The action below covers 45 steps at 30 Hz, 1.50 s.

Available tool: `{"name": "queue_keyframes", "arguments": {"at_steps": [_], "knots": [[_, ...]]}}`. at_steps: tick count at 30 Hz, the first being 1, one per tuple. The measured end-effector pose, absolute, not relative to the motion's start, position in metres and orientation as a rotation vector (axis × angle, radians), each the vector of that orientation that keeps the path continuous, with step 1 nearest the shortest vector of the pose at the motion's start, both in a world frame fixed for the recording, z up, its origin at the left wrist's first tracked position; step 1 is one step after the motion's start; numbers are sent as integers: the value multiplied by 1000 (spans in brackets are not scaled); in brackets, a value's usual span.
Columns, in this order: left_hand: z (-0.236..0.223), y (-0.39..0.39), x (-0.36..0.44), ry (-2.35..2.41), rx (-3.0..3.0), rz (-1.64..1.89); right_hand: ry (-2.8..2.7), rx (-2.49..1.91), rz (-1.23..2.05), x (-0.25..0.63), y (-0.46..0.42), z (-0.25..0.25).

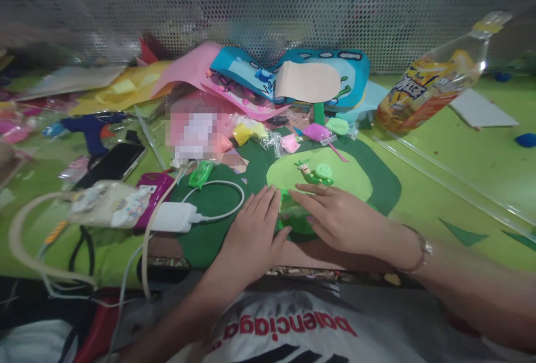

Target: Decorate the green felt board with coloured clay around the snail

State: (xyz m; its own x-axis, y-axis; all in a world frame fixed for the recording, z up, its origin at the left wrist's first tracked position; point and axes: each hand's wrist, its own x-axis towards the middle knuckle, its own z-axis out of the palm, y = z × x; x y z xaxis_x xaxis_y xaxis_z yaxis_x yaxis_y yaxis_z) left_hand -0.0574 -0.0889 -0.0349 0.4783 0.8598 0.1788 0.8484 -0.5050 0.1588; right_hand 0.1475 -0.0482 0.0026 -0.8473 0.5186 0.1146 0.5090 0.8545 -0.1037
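Observation:
A green clay snail (pixel 324 172) with a pale face and a spiral shell lies on the light green paper oval (pixel 355 176), just above my hands. My left hand (pixel 257 223) rests with fingers stretched out at the left edge of a green clay strip (pixel 285 206). From the other side my right hand (pixel 341 215) reaches in, fingers apart, with fingertips at the strip and the lower part of the oval. Its lower fingers are partly hidden. Beneath both lies dark green paper (pixel 387 181).
Bags of coloured clay (pixel 251 128) and paper crafts (pixel 288 75) lie behind. A drink bottle (pixel 435 84) leans at right near clear sticks (pixel 456 181). At left are a blue glue gun (pixel 94 131), a phone (pixel 115 162), a white charger (pixel 173 216) and cables.

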Motion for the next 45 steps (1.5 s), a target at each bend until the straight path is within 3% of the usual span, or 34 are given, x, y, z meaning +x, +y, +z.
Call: {"name": "queue_keyframes", "arguments": {"at_steps": [15, 27, 36, 45], "knots": [[-32, -89, -56, 1543, 2639, 327, -2706, -910, 96, 153, -46, 10], [-23, -88, -45, 1589, 2638, 220, -2986, -699, -35, 152, -51, 1], [-28, -91, -45, 1617, 2642, 255, -2741, -964, 238, 147, -51, 2], [-29, -89, -44, 1617, 2629, 221, -2970, -697, -106, 149, -52, -2]]}}
